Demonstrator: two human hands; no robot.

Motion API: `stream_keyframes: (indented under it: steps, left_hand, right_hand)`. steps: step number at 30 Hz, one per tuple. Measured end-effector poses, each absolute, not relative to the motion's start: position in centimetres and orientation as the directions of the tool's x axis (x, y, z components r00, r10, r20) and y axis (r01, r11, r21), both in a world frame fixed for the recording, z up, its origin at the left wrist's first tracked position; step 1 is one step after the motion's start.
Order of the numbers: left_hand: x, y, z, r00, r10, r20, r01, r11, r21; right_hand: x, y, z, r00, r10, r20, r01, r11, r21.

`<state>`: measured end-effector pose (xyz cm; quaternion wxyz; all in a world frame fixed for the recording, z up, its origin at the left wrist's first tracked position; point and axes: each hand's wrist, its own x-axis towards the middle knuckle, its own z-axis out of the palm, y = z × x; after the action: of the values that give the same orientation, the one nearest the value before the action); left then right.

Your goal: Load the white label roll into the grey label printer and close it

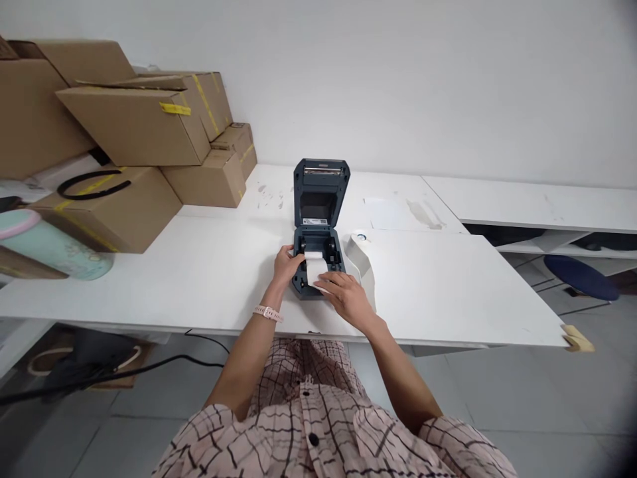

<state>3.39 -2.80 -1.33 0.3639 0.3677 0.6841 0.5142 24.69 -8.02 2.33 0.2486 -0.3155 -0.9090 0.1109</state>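
A dark grey label printer stands on the white table with its lid raised. Inside its bay, a white strip of label paper runs toward the front edge. My left hand grips the printer's left side, thumb over the rim near the paper. My right hand comes in from the front right, its fingers closed on the paper's front end; the fingertips partly cover it. Just right of the printer lies a loose curl of white backing paper with a small roll.
Cardboard boxes are stacked at the left, with a black headband on one. A mint-green bottle leans at the left edge. The table's front right corner has a foam guard. A blue stool stands at the right.
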Motion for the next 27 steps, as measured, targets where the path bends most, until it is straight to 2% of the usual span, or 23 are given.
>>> stream_keyframes:
  steps: [6,10,16,19,22,24,26,27]
  left_hand:
    - [3.6,-2.9,-1.5,-0.461,0.877,-0.135,0.1,0.203,0.974]
    - [3.9,-3.0,-0.7,-0.41,0.893,-0.184,0.007,0.205,0.979]
    - [4.5,-3.6,0.8,-0.37,0.897,-0.244,-0.056,0.24,0.969]
    - [5.4,-5.8,0.6,-0.385,0.903,-0.192,0.001,0.209,0.978]
    - [6.6,-9.6,-0.2,-0.347,0.933,-0.1,0.077,0.135,0.988]
    - [7.3,-12.0,-0.7,-0.32,0.935,-0.156,0.051,0.181,0.982]
    - [7.6,-13.7,-1.0,-0.291,0.939,-0.186,0.023,0.201,0.979]
    - [7.6,-14.2,-1.0,-0.277,0.942,-0.188,0.011,0.199,0.98]
  right_hand:
    - [25.3,-8.5,1.7,-0.656,0.626,0.421,0.529,0.78,-0.336]
    - [25.5,-8.4,1.5,-0.656,0.617,0.435,0.504,0.787,-0.356]
    - [25.8,-8.8,1.3,-0.691,0.629,0.356,0.502,0.772,-0.389]
    - [26.9,-9.5,2.9,-0.765,0.589,0.261,0.457,0.782,-0.424]
    - [28.1,-8.4,6.4,-0.818,0.524,0.238,0.333,0.768,-0.548]
    - [28.2,-5.4,9.3,-0.706,0.603,0.371,0.293,0.726,-0.621]
    - [27.2,-0.5,12.0,-0.429,0.705,0.565,0.321,0.704,-0.634]
    - [26.3,2.4,13.0,-0.341,0.729,0.594,0.316,0.684,-0.658]
